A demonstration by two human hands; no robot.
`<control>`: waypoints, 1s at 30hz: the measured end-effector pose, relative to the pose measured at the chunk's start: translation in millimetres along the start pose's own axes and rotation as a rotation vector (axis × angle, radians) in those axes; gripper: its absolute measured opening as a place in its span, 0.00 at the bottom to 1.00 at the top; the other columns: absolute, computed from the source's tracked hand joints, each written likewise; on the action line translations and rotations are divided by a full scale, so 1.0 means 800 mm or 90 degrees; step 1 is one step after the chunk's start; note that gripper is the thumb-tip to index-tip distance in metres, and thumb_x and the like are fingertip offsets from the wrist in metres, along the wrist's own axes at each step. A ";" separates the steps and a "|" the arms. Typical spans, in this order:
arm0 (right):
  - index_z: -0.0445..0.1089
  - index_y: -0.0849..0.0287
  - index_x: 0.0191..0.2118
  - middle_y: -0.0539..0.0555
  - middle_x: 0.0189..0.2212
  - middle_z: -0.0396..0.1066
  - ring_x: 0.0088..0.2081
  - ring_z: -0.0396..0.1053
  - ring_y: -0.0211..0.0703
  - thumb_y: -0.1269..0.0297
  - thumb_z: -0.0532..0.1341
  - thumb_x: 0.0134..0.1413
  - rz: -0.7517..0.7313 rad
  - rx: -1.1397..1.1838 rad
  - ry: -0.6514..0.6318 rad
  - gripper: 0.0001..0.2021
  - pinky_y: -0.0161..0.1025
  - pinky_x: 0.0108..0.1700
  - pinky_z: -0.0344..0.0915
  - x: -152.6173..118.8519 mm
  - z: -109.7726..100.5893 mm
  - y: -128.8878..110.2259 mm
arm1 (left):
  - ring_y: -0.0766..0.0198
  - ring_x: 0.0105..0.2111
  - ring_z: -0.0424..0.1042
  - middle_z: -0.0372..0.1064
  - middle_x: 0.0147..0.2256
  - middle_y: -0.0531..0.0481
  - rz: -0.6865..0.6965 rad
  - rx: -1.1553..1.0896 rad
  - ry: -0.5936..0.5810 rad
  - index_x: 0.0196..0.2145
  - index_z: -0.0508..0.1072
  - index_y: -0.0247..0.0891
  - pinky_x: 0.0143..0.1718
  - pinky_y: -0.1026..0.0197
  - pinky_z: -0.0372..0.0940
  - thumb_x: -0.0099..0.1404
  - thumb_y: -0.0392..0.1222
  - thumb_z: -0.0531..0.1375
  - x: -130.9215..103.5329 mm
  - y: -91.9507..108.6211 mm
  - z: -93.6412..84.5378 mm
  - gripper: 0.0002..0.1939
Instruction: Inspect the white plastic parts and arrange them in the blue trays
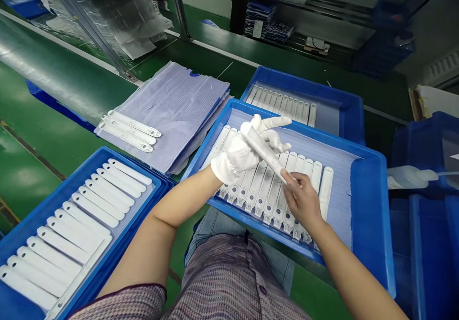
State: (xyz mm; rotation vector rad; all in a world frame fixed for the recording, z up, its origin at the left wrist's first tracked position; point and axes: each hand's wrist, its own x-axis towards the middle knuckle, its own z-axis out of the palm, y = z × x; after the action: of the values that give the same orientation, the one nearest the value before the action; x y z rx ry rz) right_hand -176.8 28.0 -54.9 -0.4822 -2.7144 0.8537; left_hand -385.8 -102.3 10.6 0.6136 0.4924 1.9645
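Observation:
My left hand [247, 150], in a white glove, is above the middle blue tray [369, 191] with its fingers spread. A white strip-shaped part [263, 151] lies slantwise across its palm. The bare fingers of my right hand [303, 195] pinch the lower end of that part. Beneath both hands, several white parts with dark round holes [251, 193] stand side by side on a lined sheet in the tray; my hands hide some of them.
Several white strips [71, 219] fill a blue tray [103, 155] at the left. More strips [129, 131] lie on stacked sheets [179, 100]. Behind is another blue tray [351, 114] with parts. A bottle [409, 177] and blue bins [433, 243] are at the right.

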 end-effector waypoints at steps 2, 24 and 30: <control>0.74 0.51 0.55 0.60 0.40 0.73 0.37 0.72 0.52 0.49 0.56 0.70 0.005 0.263 -0.161 0.18 0.49 0.40 0.71 -0.002 0.001 -0.006 | 0.61 0.36 0.78 0.75 0.32 0.51 -0.012 0.024 0.038 0.51 0.79 0.41 0.59 0.50 0.71 0.75 0.56 0.58 0.001 0.000 0.002 0.20; 0.68 0.57 0.62 0.59 0.54 0.77 0.51 0.78 0.44 0.65 0.71 0.62 0.265 1.108 -0.510 0.25 0.48 0.55 0.78 0.003 0.012 -0.024 | 0.63 0.34 0.78 0.72 0.28 0.51 0.005 0.109 0.288 0.59 0.72 0.43 0.49 0.57 0.75 0.79 0.65 0.43 0.022 -0.019 -0.034 0.30; 0.64 0.57 0.64 0.61 0.56 0.75 0.54 0.76 0.46 0.64 0.71 0.61 0.216 1.096 -0.511 0.28 0.50 0.55 0.78 0.003 0.015 -0.023 | 0.58 0.54 0.72 0.75 0.34 0.51 -0.013 0.133 0.259 0.58 0.74 0.48 0.59 0.52 0.71 0.76 0.71 0.41 0.025 -0.026 -0.050 0.35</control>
State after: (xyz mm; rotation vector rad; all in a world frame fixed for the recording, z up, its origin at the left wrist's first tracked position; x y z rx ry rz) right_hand -187.1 8.7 -53.5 -0.1256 -1.1844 3.2668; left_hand -403.2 -78.2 -28.7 0.3296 0.9605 2.0380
